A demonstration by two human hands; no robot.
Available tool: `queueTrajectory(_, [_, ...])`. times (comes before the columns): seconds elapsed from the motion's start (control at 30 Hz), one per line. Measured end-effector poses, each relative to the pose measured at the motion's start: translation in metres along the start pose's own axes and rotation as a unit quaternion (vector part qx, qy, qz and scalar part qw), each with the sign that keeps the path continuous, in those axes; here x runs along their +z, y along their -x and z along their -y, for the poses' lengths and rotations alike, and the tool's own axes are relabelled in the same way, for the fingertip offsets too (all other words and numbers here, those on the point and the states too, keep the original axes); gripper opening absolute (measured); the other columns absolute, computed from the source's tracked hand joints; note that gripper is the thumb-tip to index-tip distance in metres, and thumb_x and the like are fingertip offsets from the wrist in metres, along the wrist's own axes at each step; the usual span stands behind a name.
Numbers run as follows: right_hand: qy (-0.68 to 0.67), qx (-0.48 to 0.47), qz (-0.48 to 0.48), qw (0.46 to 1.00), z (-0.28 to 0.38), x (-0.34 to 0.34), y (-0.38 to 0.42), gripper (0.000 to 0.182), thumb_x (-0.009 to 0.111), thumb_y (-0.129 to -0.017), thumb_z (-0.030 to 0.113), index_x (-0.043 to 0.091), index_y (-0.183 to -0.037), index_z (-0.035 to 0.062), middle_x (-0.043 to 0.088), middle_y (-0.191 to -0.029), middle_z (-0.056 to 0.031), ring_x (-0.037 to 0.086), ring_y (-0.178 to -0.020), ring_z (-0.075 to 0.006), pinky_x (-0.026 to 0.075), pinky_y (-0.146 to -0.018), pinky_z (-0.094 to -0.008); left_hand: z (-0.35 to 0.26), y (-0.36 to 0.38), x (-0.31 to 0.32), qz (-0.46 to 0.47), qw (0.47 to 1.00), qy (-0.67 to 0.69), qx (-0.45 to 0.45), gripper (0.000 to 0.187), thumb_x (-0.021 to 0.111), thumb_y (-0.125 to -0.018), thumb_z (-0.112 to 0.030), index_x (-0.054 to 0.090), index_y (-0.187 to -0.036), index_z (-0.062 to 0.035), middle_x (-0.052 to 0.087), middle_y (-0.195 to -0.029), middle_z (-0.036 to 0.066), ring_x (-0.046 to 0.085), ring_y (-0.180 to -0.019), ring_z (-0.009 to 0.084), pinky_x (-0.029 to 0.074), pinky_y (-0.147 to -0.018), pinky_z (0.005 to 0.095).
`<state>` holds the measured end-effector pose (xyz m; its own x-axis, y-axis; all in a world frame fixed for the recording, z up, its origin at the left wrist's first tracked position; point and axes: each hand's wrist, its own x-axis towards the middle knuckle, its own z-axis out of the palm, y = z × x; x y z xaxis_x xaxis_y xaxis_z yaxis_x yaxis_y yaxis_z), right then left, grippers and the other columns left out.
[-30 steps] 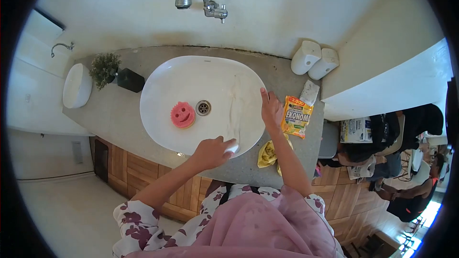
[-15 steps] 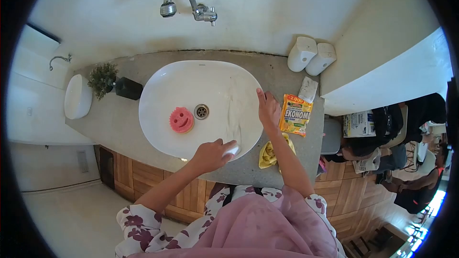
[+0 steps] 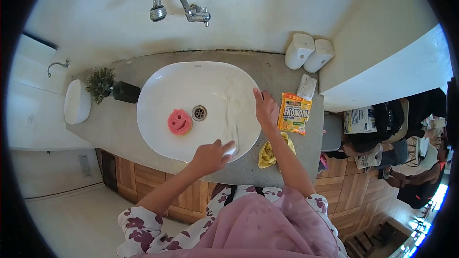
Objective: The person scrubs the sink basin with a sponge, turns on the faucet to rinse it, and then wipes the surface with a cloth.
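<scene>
On the grey stone bench (image 3: 114,124), a yellow-and-orange plastic packet (image 3: 294,113) and a crumpled yellow cloth (image 3: 267,155) lie beside the right forearm. The right hand (image 3: 267,110), partly open, rests on the rim of the white oval basin (image 3: 167,86); the left hand (image 3: 210,156) curls round a small white object (image 3: 231,149) — inside the near rim — while the round pink smiley sponge (image 3: 179,122) lies left of both hands, by the drain (image 3: 199,112).

2 basins (image 3: 210,83), 2 taps (image 3: 192,14), 2 wht containers (image 3: 300,51), 1 pink sponge (image 3: 180,122), 1 ylw pkt (image 3: 295,114) & 1 ylw cloth (image 3: 267,155).
</scene>
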<state>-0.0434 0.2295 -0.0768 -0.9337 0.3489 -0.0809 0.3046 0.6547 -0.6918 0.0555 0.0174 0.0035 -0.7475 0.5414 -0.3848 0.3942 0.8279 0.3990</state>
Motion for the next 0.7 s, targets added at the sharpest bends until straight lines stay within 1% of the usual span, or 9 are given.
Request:
queueTrajectory(0.13, [-0.003, -0.007, -0.006, 1.0, 0.001, 0.0, -0.002, 0.054, 0.046, -0.097, 0.052, 0.061, -0.088, 0.0006, 0.065, -0.09, -0.0229, 0.064, -0.083, -0.0436, 0.05, -0.07, -0.0511, 0.026, -0.057, 0.019, -0.035, 0.998, -0.033, -0.043, 0.047, 0.061, -0.087, -0.034, 0.055, -0.131, -0.0177, 0.061, -0.089, 0.017, 0.066, -0.074, 0.0359, 0.054, -0.063, 0.0458])
queueTrajectory(0.2, [-0.003, -0.004, -0.002, 1.0, 0.002, 0.0, 0.0, 0.054, 0.046, -0.097, 0.052, 0.061, -0.088, 0.0006, 0.065, -0.09, -0.0229, 0.064, -0.083, -0.0434, 0.05, -0.07, -0.0509, 0.03, -0.084, 0.018, -0.109, 0.991, -0.064, -0.045, 0.048, 0.061, -0.087, -0.034, 0.055, -0.132, -0.0171, 0.061, -0.089, 0.017, 0.066, -0.073, 0.0353, 0.054, -0.063, 0.0452])
queueTrajectory(0.23, [-0.007, -0.007, -0.007, 1.0, 0.002, -0.001, 0.001, 0.054, 0.045, -0.097, 0.052, 0.061, -0.088, 0.0005, 0.065, -0.09, -0.023, 0.064, -0.084, -0.0434, 0.05, -0.07, -0.0508, 0.029, -0.081, 0.02, -0.109, 0.991, -0.062, -0.047, 0.048, 0.061, -0.087, -0.034, 0.055, -0.132, -0.0171, 0.061, -0.089, 0.017, 0.066, -0.073, 0.0353, 0.054, -0.063, 0.0452])
queueTrajectory(0.33, [-0.01, -0.005, -0.003, 1.0, 0.002, -0.001, 0.001, 0.055, 0.045, -0.097, 0.052, 0.061, -0.088, 0.0005, 0.065, -0.091, -0.0233, 0.064, -0.084, -0.0433, 0.05, -0.071, -0.0506, 0.017, -0.059, 0.014, -0.07, 0.994, -0.076, -0.03, 0.048, 0.061, -0.088, -0.034, 0.055, -0.132, -0.0163, 0.061, -0.09, 0.017, 0.066, -0.073, 0.0352, 0.054, -0.063, 0.0449])
queueTrajectory(0.4, [-0.008, 0.008, 0.008, 1.0, 0.001, -0.002, -0.001, 0.055, 0.045, -0.097, 0.052, 0.061, -0.088, 0.0005, 0.065, -0.091, -0.0234, 0.064, -0.085, -0.0433, 0.05, -0.071, -0.0504, 0.003, -0.02, 0.005, 0.001, 0.999, -0.039, -0.006, 0.047, 0.06, -0.089, -0.034, 0.055, -0.132, -0.0161, 0.061, -0.091, 0.018, 0.066, -0.073, 0.0353, 0.054, -0.063, 0.0452])
queueTrajectory(0.53, [-0.01, -0.004, 0.0, 1.0, 0.001, 0.0, 0.0, 0.054, 0.045, -0.097, 0.052, 0.061, -0.088, 0.0007, 0.065, -0.091, -0.0234, 0.064, -0.084, -0.0434, 0.05, -0.071, -0.051, 0.008, -0.014, 0.006, 0.011, 1.0, -0.009, -0.011, 0.047, 0.06, -0.089, -0.033, 0.054, -0.132, -0.0158, 0.061, -0.092, 0.018, 0.066, -0.074, 0.0354, 0.054, -0.063, 0.0453])
queueTrajectory(0.6, [-0.013, -0.012, -0.01, 1.0, 0.002, 0.001, -0.001, 0.054, 0.045, -0.097, 0.052, 0.061, -0.088, 0.0009, 0.065, -0.091, -0.0233, 0.064, -0.084, -0.0436, 0.049, -0.071, -0.0512, 0.022, -0.051, 0.017, -0.04, 0.996, -0.045, -0.06, 0.047, 0.059, -0.089, -0.034, 0.054, -0.132, -0.0158, 0.061, -0.092, 0.018, 0.066, -0.075, 0.0359, 0.054, -0.064, 0.046])
queueTrajectory(0.63, [-0.01, -0.006, -0.006, 1.0, 0.002, 0.001, -0.001, 0.054, 0.045, -0.097, 0.052, 0.061, -0.089, 0.001, 0.065, -0.091, -0.0233, 0.064, -0.085, -0.0437, 0.049, -0.071, -0.0513, 0.025, -0.065, 0.016, -0.042, 0.996, -0.044, -0.058, 0.047, 0.059, -0.089, -0.034, 0.054, -0.132, -0.0158, 0.061, -0.092, 0.018, 0.066, -0.075, 0.0359, 0.054, -0.064, 0.046])
queueTrajectory(0.7, [-0.003, -0.001, -0.001, 1.0, 0.001, -0.001, 0.001, 0.054, 0.045, -0.097, 0.052, 0.061, -0.089, 0.001, 0.065, -0.091, -0.0232, 0.064, -0.085, -0.0439, 0.049, -0.072, -0.0514, 0.028, -0.083, 0.016, -0.095, 0.993, -0.05, -0.054, 0.047, 0.058, -0.09, -0.034, 0.054, -0.133, -0.0159, 0.062, -0.091, 0.019, 0.066, -0.075, 0.0365, 0.054, -0.064, 0.0467])
